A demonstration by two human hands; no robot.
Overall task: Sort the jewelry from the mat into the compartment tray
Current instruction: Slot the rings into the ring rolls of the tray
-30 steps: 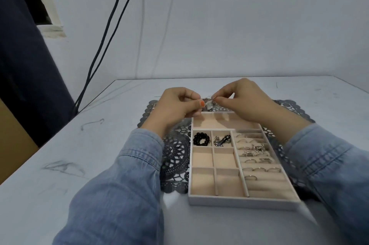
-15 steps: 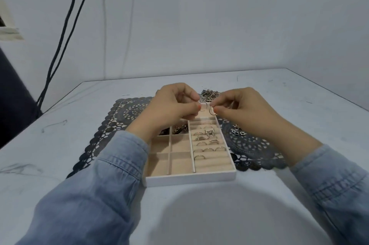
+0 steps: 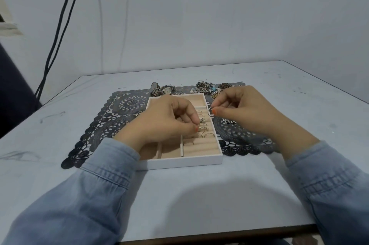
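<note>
- Over the ring rolls on the right side of the compartment tray [image 3: 179, 161], the left hand [image 3: 165, 122] pinches a small silver piece [image 3: 199, 127], probably a ring, low against the slots. This looks like the placing step.
- The right hand [image 3: 245, 108] hovers near the tray's right wall, thumb and forefinger closed on a second ring [image 3: 209, 112] above the rolls.
- The next move likely calls for pressing the left piece upright into a free slot, releasing it, then seating the right one.
- Seated rings [image 3: 208, 135] crowd the middle rows; the nearest rows look free.
- A jewelry pile [image 3: 207, 88] and watches [image 3: 161, 90] lie at the far edge of the mat [image 3: 111, 120], behind the tray.
- Heart-shaped pieces [image 3: 229, 121] sit on the mat just right of the tray.
- The left forearm hides the tray's left compartments.
</note>
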